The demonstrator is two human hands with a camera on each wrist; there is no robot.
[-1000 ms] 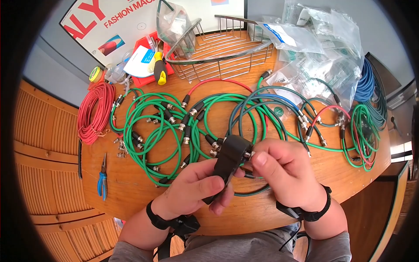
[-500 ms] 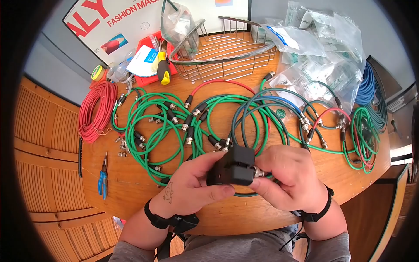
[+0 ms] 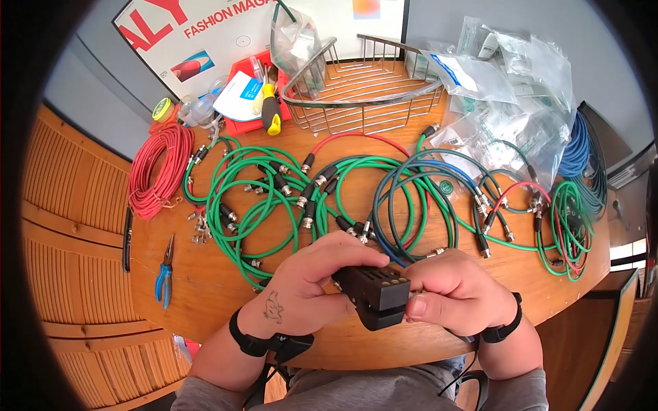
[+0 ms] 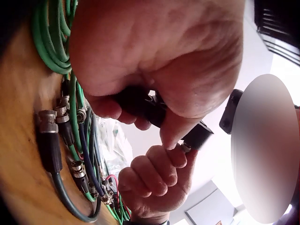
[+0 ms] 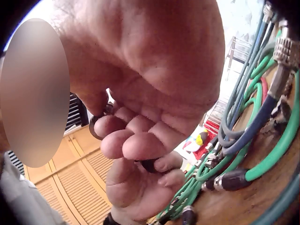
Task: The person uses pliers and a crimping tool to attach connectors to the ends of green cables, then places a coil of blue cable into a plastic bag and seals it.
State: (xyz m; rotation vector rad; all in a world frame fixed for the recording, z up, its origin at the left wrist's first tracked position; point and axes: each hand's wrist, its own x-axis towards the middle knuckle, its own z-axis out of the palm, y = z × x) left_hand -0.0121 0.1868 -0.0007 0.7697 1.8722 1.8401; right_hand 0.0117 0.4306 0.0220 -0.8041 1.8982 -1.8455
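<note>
Near the bottom centre of the head view, a black device point(image 3: 377, 294) is held between the two hands, above the wooden surface point(image 3: 384, 346). The left hand point(image 3: 301, 284) grips its body from the left side of the frame, the thumb lying along it. The device's blocky end points toward the lower right. The right hand point(image 3: 452, 291) is just beside that end, with fingers curled and thumb and forefinger pinching a small metal piece point(image 4: 186, 147) at the device; in the left wrist view most of this piece is hidden by the fingertips, so whether it is seated in the device cannot be told.

Behind the hands, green cables point(image 3: 214, 205) with metal-tipped black plugs fill the left and middle of the frame, and a dark blue-green cable loop point(image 3: 379, 205) lies just above the device. Blue-handled pliers point(image 3: 164, 281) lie at the lower left.

A poster point(image 3: 212, 51) in the upper left shows large red letters "ALY" and, below, "FASHION MAGA", cut off by a clear bag. Plastic bags point(image 3: 521, 103) at upper right bear a blue-and-white label and green marks, too small to read. The print on a white-and-blue paper point(image 3: 235, 96) beside the wire basket point(image 3: 363, 104) is also illegible.
</note>
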